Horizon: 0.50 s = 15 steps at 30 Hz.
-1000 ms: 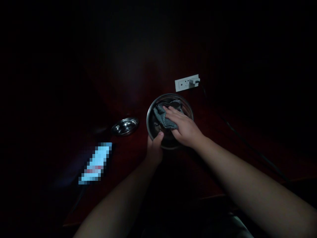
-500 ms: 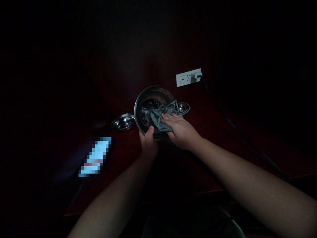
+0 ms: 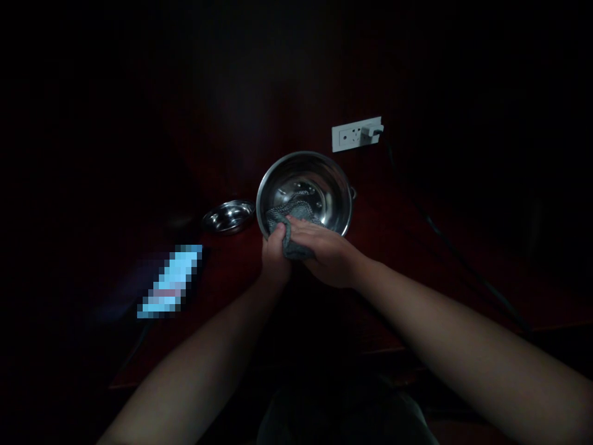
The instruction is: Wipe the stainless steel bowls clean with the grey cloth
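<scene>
Left hand [image 3: 274,259] is clamped on the near rim of the steel bowl [image 3: 303,185], thumb hooked over the edge and pinching a fold of the grey cloth [image 3: 293,242] against it. Right hand [image 3: 327,254] lies on the cloth beside that thumb, fingers curled down and pressing it onto the same rim; no slack in either grip. Bowl is tipped up, mouth toward the person, at the edge of the dark red table [image 3: 222,272]; can't tell if its base touches. Risks: polished steel is slick and the bowl hangs mostly off one thumb pinch, so a hard push from the right hand could twist it loose onto the small steel dish [image 3: 228,216] just left of the bowl. Bunched cloth could skid rather than bite. Beyond the bowl, up-right, sits a white socket strip [image 3: 354,135] with a black cable [image 3: 445,241] trailing past the bowl's right side; if the cloth is wet, drips there are bad, but I can't tell. Bowl: round, deep, mirror-bright, dotted inside, possibly perforated. Cloth: soft, knobbly weave.
</scene>
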Tool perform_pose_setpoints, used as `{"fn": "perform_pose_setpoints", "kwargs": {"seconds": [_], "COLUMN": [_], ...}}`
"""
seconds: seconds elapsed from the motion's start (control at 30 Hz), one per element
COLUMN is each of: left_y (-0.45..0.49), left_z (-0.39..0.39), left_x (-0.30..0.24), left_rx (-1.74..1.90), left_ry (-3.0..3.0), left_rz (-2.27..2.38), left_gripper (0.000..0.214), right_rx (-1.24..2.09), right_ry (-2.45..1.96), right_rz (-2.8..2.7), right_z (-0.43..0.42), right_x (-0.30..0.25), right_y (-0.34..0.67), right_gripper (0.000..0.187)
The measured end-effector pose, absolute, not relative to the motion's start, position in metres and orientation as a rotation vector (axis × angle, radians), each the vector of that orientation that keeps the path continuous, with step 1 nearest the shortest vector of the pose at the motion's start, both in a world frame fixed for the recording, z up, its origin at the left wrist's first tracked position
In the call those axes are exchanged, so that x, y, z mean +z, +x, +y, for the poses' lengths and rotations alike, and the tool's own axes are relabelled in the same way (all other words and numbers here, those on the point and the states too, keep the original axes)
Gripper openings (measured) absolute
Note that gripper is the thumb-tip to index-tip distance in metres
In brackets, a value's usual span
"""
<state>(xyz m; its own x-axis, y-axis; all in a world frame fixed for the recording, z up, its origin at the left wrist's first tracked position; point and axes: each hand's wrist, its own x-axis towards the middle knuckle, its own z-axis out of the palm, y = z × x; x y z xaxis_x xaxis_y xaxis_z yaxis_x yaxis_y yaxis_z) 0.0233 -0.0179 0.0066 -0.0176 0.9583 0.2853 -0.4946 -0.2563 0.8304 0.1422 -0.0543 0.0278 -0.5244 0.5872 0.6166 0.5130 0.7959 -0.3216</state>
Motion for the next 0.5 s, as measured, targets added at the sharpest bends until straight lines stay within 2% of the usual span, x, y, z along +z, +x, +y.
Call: {"fn": "perform_pose_setpoints", "kwargs": {"seconds": [0.2,0.5], "left_y": [0.026,0.023], "left_z": [-0.018,-0.025], "left_x": [0.000,0.009], "left_rx": [1.459,1.462], "left_ry": [1.095,1.185], "left_rz": [0.435,0.685], "left_gripper": [0.035,0.026], "right_rx": [0.084,-0.061], "right_ry": [-0.920,-1.201], "right_rz": [-2.198,-1.938], "right_z": [-0.048,-0.039], "right_x": [0.032,0.036], "right_y": [0.148,0.161], "right_gripper": [0.051,0.059]}}
